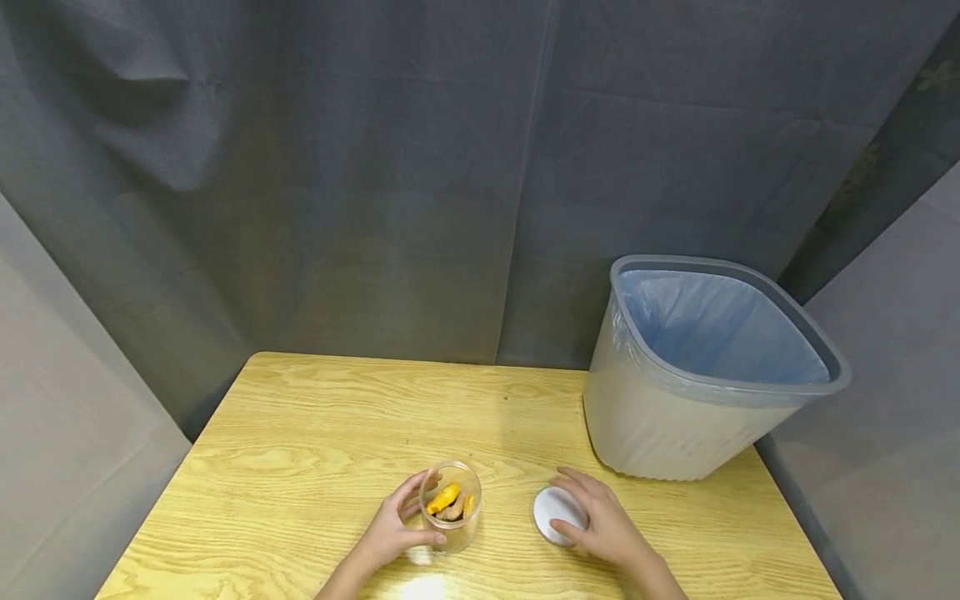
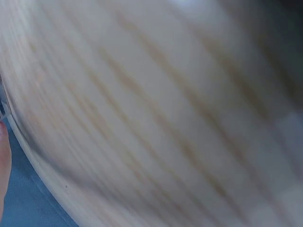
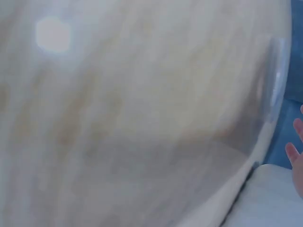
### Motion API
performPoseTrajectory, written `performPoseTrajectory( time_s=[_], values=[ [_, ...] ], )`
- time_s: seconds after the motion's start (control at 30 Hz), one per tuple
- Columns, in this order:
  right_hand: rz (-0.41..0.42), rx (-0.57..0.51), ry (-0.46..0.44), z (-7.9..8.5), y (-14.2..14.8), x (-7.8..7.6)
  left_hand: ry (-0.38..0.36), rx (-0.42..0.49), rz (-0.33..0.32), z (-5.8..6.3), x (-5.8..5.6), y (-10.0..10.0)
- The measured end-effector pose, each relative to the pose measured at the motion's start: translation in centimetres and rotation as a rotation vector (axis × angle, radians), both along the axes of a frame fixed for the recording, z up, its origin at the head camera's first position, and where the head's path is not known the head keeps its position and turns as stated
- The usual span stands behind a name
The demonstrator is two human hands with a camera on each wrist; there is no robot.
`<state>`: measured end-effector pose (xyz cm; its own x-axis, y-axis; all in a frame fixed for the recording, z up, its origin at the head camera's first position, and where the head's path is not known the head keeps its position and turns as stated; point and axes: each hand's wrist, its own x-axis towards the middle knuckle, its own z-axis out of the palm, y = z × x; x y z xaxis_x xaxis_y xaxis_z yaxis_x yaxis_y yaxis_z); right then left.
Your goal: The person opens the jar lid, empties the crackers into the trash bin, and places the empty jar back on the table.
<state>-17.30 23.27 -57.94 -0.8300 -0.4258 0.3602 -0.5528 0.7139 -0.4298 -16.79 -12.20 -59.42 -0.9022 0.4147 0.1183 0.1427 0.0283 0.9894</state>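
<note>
In the head view, my left hand (image 1: 395, 523) grips a clear round jar (image 1: 467, 533) low on the table. Its thumb lies along the near side, and the other fingers curve behind the far side. No cover sits on the jar's mouth; yellow pieces (image 1: 443, 498) and brown pieces (image 1: 452, 510) show inside. To the right, a round white lid (image 1: 553, 510) lies flat on the wood. My right hand (image 1: 602, 521) is over the lid's right part, thumb across its top and fingers loosely spread past its far edge. The right wrist view catches only fingertips (image 3: 292, 152) at its edge.
A large pale bin (image 1: 675, 433) with a grey rim and a bluish liner (image 1: 720, 325) stands at the table's back right. Wood-grained table (image 1: 322, 433) stretches under both hands. Dark grey curtain (image 1: 375, 208) hangs behind, with lighter panels at both sides.
</note>
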Motion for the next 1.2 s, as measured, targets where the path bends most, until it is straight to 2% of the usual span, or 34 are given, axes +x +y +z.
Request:
performPoseTrajectory(
  time_s=[0.53, 0.9, 1.2],
  values=[
    [0.060, 0.075, 0.079, 6.3, -1.4, -1.4, -0.036, -0.031, 0.017, 0.3, 0.1, 0.0],
    [0.097, 0.129, 0.146, 10.2, -1.5, -2.2, -0.027, -0.046, 0.035, 0.7, 0.2, 0.1],
    [0.109, 0.124, 0.220, 12.9, -1.4, -2.7, -0.043, -0.038, 0.012, 3.0, 0.9, 0.3]
  ],
)
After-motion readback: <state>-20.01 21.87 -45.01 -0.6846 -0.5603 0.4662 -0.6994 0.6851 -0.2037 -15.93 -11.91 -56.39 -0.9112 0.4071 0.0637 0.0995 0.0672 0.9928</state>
